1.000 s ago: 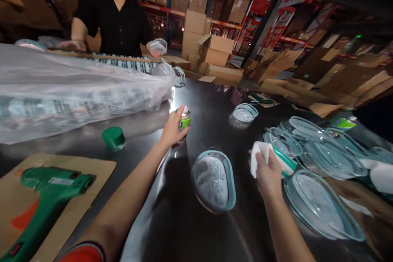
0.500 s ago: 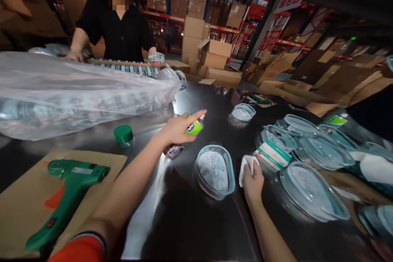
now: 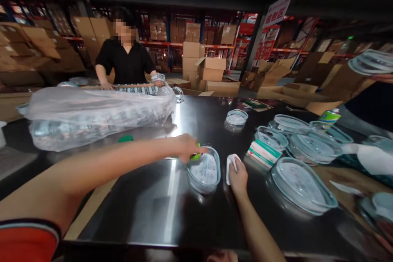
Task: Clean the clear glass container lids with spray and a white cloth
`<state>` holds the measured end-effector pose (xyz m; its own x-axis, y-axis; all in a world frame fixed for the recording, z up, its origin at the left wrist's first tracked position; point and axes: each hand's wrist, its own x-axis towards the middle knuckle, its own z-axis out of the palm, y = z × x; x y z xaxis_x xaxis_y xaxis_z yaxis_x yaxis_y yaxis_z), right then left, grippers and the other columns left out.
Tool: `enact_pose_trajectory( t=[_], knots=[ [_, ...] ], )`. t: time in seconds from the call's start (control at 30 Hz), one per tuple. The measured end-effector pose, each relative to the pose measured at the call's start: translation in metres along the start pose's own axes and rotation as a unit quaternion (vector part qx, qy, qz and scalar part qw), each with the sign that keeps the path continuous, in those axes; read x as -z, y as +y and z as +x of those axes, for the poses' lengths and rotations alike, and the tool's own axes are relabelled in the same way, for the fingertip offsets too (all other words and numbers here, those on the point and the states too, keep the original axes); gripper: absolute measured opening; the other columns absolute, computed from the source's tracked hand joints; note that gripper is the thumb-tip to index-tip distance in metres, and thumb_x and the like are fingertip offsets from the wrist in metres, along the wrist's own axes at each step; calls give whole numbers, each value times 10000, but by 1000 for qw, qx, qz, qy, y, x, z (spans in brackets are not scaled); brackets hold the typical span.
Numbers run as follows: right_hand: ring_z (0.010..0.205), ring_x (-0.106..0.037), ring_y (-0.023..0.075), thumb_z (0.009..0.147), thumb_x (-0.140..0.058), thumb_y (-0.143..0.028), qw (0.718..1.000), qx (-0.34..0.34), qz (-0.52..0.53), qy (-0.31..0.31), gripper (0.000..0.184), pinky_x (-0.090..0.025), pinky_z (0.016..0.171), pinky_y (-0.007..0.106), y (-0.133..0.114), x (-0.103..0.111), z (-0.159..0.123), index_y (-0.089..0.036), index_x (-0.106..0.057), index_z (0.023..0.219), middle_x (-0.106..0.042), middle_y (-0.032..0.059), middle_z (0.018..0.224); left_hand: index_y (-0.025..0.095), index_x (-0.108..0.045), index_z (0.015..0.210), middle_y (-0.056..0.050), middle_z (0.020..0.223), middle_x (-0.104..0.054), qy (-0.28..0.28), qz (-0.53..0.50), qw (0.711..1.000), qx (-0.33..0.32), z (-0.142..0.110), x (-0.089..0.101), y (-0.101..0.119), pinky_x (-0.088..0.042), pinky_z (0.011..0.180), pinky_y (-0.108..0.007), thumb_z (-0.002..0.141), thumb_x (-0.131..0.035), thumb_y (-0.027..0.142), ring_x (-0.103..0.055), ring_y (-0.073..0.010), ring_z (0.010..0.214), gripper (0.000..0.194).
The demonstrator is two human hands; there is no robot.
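My left hand [image 3: 184, 146] is closed around a green-labelled spray can [image 3: 195, 156], mostly hidden behind the fingers. The hand is slightly blurred, with its index finger stretched over the can's top. Just below it, at the rim, an oval clear container with a pale blue edge [image 3: 203, 172] stands on the dark table, a white printed sheet showing inside. To its right my right hand [image 3: 238, 174] grips a folded white cloth [image 3: 231, 167], held apart from the container. Behind my left forearm a green cap [image 3: 125, 138] is partly covered.
Several clear containers [image 3: 307, 184] and a green-white box [image 3: 264, 153] are on the right. A plastic-wrapped row of containers [image 3: 101, 118] lies at the left. Across the table stands a person in black [image 3: 127, 61]; another person's hand at right holds containers [image 3: 373, 62].
My left hand has brought the spray can down and nearer to the oval container. The view has tilted up, and the glue gun at the left is out of sight. My right hand still holds the cloth.
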<state>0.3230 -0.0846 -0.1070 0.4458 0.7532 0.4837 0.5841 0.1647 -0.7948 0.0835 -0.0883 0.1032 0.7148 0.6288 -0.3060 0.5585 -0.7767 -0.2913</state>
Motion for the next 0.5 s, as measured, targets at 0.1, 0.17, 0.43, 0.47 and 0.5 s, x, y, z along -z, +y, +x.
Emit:
enact_pose_trajectory(
  t=[0.1,0.17,0.43,0.47,0.5],
  knots=[
    [975,-611,252,829,-434,-357,1000,3,-6,-12,405,-469,877,377,-2,-2,-1,-152,-677,1079,-654,132,1058,383,-363,1405,-133,1165,-598,-33,19,999,7,11,3,7,-473,621,-331,672,-629,215,-654,-260,717,797],
    [961,-615,256,803,-412,-329,1000,4,-12,-21,438,-468,870,374,-5,-2,-2,-143,-677,1098,-652,136,1058,395,-343,1414,-129,1187,-592,-49,27,998,13,16,6,11,-480,644,-342,681,-629,220,-658,-269,755,807],
    [936,-619,240,825,-392,-244,998,8,-39,-49,422,-476,833,339,-15,-1,-3,-148,-671,1128,-633,130,1069,383,-294,1442,-135,1205,-591,-91,18,995,37,27,18,10,-485,682,-349,651,-705,324,-661,-301,847,894],
    [933,-621,238,828,-398,-228,998,7,-43,-52,412,-477,829,336,-16,-1,-3,-150,-671,1126,-633,126,1063,378,-299,1440,-133,1190,-601,-96,13,995,37,28,19,10,-485,681,-344,643,-719,346,-660,-301,848,902],
    [929,-624,238,832,-405,-212,997,5,-47,-55,401,-480,822,334,-17,-1,-3,-150,-672,1125,-634,124,1053,379,-307,1435,-123,1170,-614,-100,9,994,37,29,20,9,-483,680,-336,637,-729,363,-660,-296,850,903]
  ],
)
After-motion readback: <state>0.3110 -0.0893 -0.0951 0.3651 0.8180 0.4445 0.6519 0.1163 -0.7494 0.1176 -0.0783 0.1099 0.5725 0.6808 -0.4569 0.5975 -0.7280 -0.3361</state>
